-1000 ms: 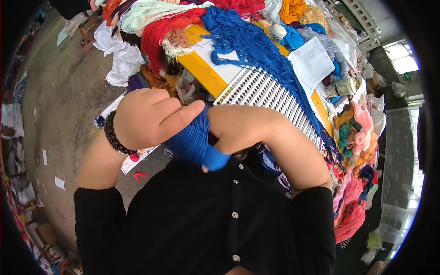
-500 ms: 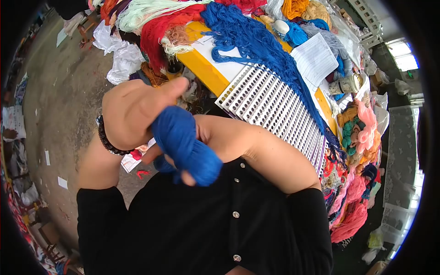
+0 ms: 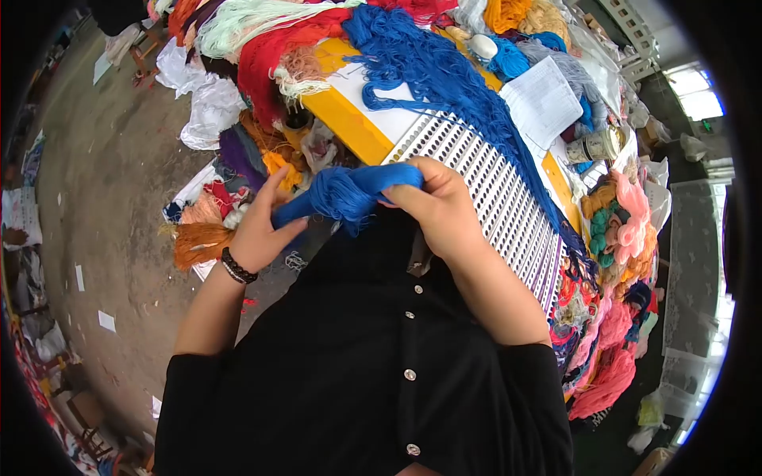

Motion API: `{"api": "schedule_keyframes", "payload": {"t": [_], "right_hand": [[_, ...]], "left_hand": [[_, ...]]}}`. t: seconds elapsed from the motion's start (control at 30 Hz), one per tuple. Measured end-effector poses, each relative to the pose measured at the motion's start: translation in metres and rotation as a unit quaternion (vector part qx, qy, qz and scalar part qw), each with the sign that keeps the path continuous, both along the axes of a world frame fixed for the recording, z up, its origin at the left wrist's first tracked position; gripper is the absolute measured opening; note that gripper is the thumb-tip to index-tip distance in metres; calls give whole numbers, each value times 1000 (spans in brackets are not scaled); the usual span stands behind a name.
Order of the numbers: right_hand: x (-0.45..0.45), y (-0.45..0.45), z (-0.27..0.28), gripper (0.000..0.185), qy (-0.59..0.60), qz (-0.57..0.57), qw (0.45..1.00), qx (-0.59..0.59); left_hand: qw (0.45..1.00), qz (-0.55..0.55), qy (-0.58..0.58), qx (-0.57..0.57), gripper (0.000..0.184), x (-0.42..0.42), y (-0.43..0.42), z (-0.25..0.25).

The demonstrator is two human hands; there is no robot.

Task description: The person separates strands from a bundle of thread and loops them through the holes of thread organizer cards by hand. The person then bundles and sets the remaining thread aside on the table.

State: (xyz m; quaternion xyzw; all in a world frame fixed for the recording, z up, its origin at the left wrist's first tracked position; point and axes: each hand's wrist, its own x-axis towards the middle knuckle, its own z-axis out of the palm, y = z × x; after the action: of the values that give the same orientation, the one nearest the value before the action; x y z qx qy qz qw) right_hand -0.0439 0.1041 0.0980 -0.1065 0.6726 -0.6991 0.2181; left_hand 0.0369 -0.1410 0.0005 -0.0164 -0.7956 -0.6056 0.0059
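Observation:
A twisted blue yarn skein [image 3: 341, 194] with a knot-like bulge in its middle is stretched between my two hands, in front of my chest. My right hand [image 3: 444, 206] grips its right end, thumb pressed on top and fingers curled round it. At the other end, my left hand [image 3: 258, 230], with a dark beaded bracelet at the wrist, holds the skein between thumb and fingers; some fingertips are hidden behind the yarn. Just beyond my right hand lie white cards with rows of dark holes [image 3: 468, 174] on the table. Loose blue yarn [image 3: 429, 59] is spread over and past them.
The yellow-edged table [image 3: 349, 119] carries heaps of red yarn [image 3: 270, 75], pale green yarn [image 3: 262, 24] and pink yarn [image 3: 611, 357]. A written paper sheet [image 3: 541, 103] and a can [image 3: 595, 147] are at its far side. White plastic bags [image 3: 210, 107] hang at the left.
My hands have moved apart from their crossed position around the bundled skein. The blue skein is now drawn out sideways between them, slightly higher in view.

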Motion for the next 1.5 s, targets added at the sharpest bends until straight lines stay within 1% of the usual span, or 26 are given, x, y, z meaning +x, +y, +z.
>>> {"api": "schedule_keyframes", "payload": {"t": [0.03, 0.1, 0.17, 0.27, 0.3, 0.37, 0.43, 0.5, 0.57, 0.6, 0.67, 0.77, 0.93, 0.97, 1.03, 1.07, 1.1, 1.13, 1.17, 1.2, 1.23, 1.27, 1.3, 1.37, 1.43, 1.5], "right_hand": [[3, -1, 0, 9, 30, 4, 999, 25], [14, -8, 9, 13, 84, 18, 992, 90], [25, -16, -10, 17, 168, 37, 978, 117], [37, -28, -27, 15, 253, 136, 944, 160], [39, -31, -32, 24, 282, 153, 935, 152], [42, -35, -19, 41, 191, 163, 944, 213], [40, -29, -23, 59, 190, 143, 945, 226], [36, -22, -29, 49, 154, 128, 958, 206], [36, -19, -28, 34, 127, 126, 967, 183], [37, -17, -29, 32, 137, 122, 963, 195], [37, -16, -32, 29, 169, 105, 956, 216], [34, -15, -29, 29, 162, 73, 958, 225], [32, -12, -34, 26, 160, 49, 961, 218], [32, -11, -37, 25, 162, 52, 961, 218], [33, -9, -45, 24, 154, 54, 964, 211], [32, -8, -47, 24, 147, 60, 966, 206], [32, -6, -47, 24, 147, 58, 966, 206], [32, -4, -47, 23, 142, 64, 965, 209], [31, -1, -47, 23, 137, 70, 965, 211], [31, 1, -45, 23, 138, 67, 966, 210], [31, 4, -41, 22, 125, 71, 969, 200], [31, 7, -37, 22, 112, 74, 973, 190], [33, 10, -33, 21, 110, 59, 977, 175], [36, 25, -21, 21, 103, 52, 979, 170], [44, 43, -3, 21, 77, 32, 981, 175], [48, 73, 6, 20, 86, 23, 978, 191]], "left_hand": [[998, -39, 44, 30, 86, 0, 1, 1], [999, -37, -19, 27, 85, 10, 7, 24], [982, -20, 97, -160, 77, 15, 17, 40], [972, -28, 94, -215, 59, 23, 33, 32], [974, -16, 73, -214, 55, 27, 34, 23], [977, 24, 38, -206, 49, 33, 28, -3], [975, 87, -5, -202, 51, 34, 10, -34], [958, 161, -61, -231, 55, 34, -18, -64], [943, 217, -26, -250, 57, 31, -56, -100], [922, 234, -44, -306, 58, 28, -70, -95], [929, 237, -19, -283, 58, 23, -105, -102], [888, 286, 29, -358, 52, 25, -127, -85], [887, 239, 57, -390, 44, 63, -159, -132], [879, 206, 35, -430, 52, 79, -173, -164], [816, 162, -241, -499, 67, 114, -160, -182], [807, 116, -364, -450, 84, 128, -169, -205], [757, 125, -438, -469, 91, 136, -155, -210], [762, 67, -372, -526, 95, 150, -156, -238], [819, 112, -368, -426, 93, 152, -144, -237], [902, 78, -285, -316, 86, 159, -146, -263], [896, 67, -348, -269, 83, 161, -140, -282], [892, 35, -376, -248, 75, 140, -108, -226], [881, -24, -371, -293, 64, 135, -101, -240], [887, -101, -377, -246, 57, 104, -72, -217], [919, -138, -275, -245, 54, 74, -49, -202], [946, -168, -215, -175, 46, 34, -16, -138]]}}
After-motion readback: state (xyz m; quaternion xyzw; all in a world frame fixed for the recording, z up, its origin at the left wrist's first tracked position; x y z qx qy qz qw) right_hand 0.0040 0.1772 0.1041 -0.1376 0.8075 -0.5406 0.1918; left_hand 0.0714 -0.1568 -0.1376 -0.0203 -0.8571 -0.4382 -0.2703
